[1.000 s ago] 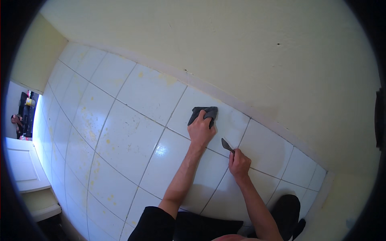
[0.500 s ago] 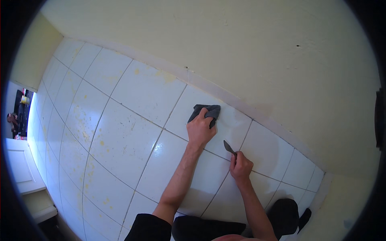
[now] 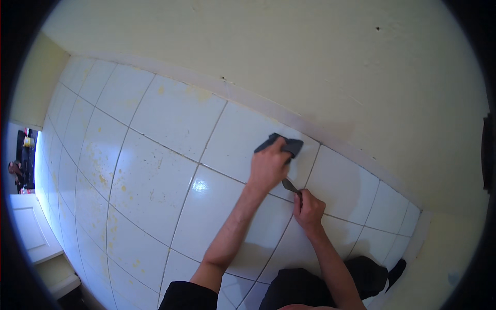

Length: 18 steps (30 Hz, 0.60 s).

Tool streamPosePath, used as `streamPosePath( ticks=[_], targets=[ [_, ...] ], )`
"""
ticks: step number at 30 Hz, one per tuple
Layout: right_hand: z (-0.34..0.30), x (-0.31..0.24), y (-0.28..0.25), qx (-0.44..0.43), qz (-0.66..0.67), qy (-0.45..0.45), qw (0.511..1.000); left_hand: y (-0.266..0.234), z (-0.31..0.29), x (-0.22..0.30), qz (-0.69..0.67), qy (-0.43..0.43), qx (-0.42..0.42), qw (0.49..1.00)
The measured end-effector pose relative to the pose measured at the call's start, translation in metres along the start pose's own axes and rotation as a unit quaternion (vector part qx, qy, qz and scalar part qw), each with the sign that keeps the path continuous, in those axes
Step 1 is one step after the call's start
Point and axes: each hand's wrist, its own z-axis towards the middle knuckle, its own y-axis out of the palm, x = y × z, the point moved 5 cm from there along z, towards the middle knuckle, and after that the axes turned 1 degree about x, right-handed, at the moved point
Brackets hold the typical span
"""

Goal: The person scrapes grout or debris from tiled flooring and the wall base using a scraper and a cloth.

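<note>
My left hand (image 3: 268, 168) is gripping a dark grey cloth (image 3: 294, 146) with bent, partly closed fingers, presumably bunching it for firm contact with the white tiled floor (image 3: 165, 124) near the wall (image 3: 310, 62). My right hand (image 3: 309, 207) is forming a closed fist around a dark scraper-like tool (image 3: 291, 187), probably steadying the blade, which is pointing forward and leftward, just beside my left hand.

The cloth (image 3: 294, 146) is dark grey, the tiles (image 3: 160, 181) white with dark grid lines (image 3: 199, 164) and yellow spots (image 3: 102, 179).
</note>
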Motion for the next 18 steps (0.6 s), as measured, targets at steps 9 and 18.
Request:
streamPosePath(
  ticks=[9,18],
  targets=[
    [0.0,0.001,-0.007,-0.007,0.14,0.007,0.99,-0.061,-0.003,-0.072,0.17,-0.149,0.113,0.968],
    [-0.01,0.025,-0.001,0.123,0.26,0.039,0.957,-0.046,0.004,-0.045,-0.064,-0.015,0.033,0.997]
  ],
)
